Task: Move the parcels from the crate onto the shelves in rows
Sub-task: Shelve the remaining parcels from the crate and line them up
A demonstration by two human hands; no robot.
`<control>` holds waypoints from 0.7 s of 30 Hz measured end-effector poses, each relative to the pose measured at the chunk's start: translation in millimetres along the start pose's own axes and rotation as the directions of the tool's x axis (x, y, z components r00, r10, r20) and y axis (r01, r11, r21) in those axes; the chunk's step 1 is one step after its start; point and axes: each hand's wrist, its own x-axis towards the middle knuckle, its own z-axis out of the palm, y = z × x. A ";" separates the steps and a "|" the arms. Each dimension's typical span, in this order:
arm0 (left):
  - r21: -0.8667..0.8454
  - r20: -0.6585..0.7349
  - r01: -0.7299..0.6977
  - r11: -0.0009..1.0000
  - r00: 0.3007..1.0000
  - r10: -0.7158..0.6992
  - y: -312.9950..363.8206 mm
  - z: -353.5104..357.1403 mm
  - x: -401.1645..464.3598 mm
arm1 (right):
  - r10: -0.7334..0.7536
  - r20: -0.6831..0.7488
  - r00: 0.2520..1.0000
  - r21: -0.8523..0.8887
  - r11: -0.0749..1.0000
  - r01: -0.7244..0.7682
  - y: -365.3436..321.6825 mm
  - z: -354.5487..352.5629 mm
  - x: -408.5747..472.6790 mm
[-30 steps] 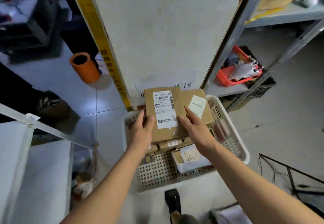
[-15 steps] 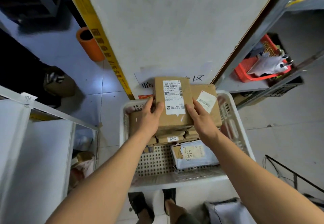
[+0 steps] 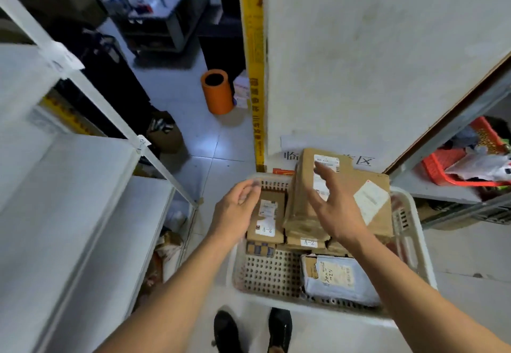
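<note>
A white perforated crate (image 3: 265,278) sits on the floor in front of me with several parcels in it. A tall brown box (image 3: 304,195) with a white label lies on top of the pile, a wider brown box (image 3: 378,209) to its right. A smaller brown box marked A-2 (image 3: 266,221) lies at the left, a grey mailer bag (image 3: 337,280) at the front right. My left hand (image 3: 235,211) hovers at the crate's left rim, fingers relaxed and empty. My right hand (image 3: 336,206) is spread over the tall box without gripping it.
White metal shelves (image 3: 63,192) rise on my left. A white pillar with a yellow edge strip (image 3: 255,76) stands behind the crate. An orange cylinder (image 3: 217,91) stands on the floor. A red basket (image 3: 448,164) sits on a low shelf at right. My shoes (image 3: 251,330) show below.
Both hands have let go of the tall brown box, which now rests on the pile. The hands have drawn apart, and the view has swung left toward the shelves.
</note>
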 end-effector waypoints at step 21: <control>0.121 -0.936 0.007 0.993 0.333 0.111 -132.5 -421.6 -408.9 | -0.791 0.529 0.309 0.363 0.540 0.760 -460.4 315.3 -250.2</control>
